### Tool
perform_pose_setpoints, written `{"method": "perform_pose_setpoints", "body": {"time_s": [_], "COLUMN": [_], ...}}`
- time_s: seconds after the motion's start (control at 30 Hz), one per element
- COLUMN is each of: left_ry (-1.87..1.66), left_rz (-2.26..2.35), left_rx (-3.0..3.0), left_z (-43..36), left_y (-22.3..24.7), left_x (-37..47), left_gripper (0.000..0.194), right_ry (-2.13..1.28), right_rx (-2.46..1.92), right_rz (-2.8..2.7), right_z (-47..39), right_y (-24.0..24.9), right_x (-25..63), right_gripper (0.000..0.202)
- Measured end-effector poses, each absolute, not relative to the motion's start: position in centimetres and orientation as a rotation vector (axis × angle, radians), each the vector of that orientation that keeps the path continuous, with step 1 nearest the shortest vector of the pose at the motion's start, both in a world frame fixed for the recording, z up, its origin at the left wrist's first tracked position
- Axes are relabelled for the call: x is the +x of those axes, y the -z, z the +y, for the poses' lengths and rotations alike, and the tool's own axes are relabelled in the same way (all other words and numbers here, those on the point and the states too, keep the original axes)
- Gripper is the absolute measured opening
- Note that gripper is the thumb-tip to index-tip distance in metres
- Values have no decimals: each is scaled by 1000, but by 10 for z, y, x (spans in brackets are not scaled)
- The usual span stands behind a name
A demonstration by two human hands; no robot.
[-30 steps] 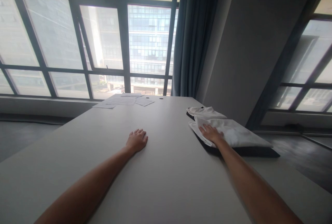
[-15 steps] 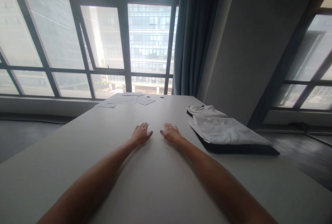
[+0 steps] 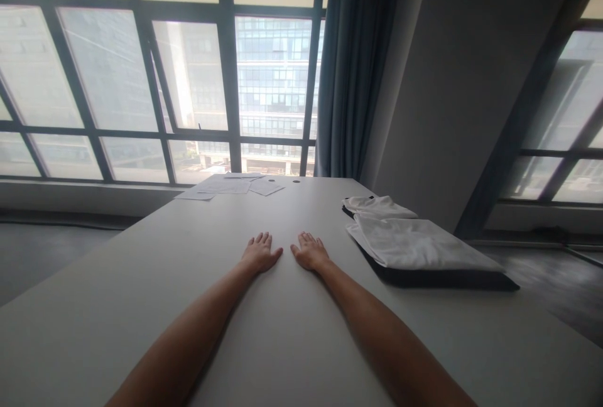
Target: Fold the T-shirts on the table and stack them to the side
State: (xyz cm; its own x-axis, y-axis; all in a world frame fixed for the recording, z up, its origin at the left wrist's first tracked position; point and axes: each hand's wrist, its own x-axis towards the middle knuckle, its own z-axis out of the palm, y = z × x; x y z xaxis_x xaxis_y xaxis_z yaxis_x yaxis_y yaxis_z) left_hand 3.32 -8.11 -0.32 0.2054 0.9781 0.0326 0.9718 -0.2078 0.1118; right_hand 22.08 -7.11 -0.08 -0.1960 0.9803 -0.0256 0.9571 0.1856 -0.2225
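White cloth [image 3: 426, 245] lies folded at frame right; I judge this a pause, left hand [image 3: 260, 254] and right hand [image 3: 310, 252] mid-frame, fingers extended, empty; gripping it needs a rightward reach.

Arms [image 3: 195, 325] stretched forward, fingers [image 3: 265, 241] extended, thumbs [image 3: 276, 255] inward

hands [image 3: 260, 255] rest flat on white table [image 3: 292, 338]

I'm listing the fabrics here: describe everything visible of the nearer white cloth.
The nearer white cloth looks soft, folded flat and lightly wrinkled, with layered edges at its left. It lies on black material on the right of the table; a smaller white cloth lies beyond, contact unclear. The right hand is apart from it.
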Motion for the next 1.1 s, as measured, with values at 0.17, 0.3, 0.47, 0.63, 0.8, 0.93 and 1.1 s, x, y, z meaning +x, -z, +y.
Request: {"method": "perform_pose_setpoints", "body": {"time_s": [0.17,0.3,0.47,0.63,0.8,0.93,1.1], "left_ry": [-109,-142,-355,-522,-512,-424,-336], "left_rz": [1939,1952,1985,1988,2004,1901,1883], "left_rx": [2374,2370,2388,2447,2525,2677,2689], "left_z": [-76,-74,-80,-88,-99,-113,-142], "left_y": [7,9,7,-1,-8,-10,-8], "left_x": [33,32,31,32,34,32,30], "left_gripper": [81,81,74,53,34,31,37], "right_ry": [-293,-273,-109,105,272,316,222], "right_rx": [-1951,-1954,-1864,-1755,-1627,-1543,-1534], "right_rz": [-2312,-2315,-2296,-2364,-2443,-2484,-2536], "right_z": [-68,-69,-82,-97,-112,-131,-147], "right_y": [2,3,-2,-11,-17,-19,-22], "right_x": [220,219,217,219,231,248,283], "right_gripper": [74,72,63,48,37,32,27]}}
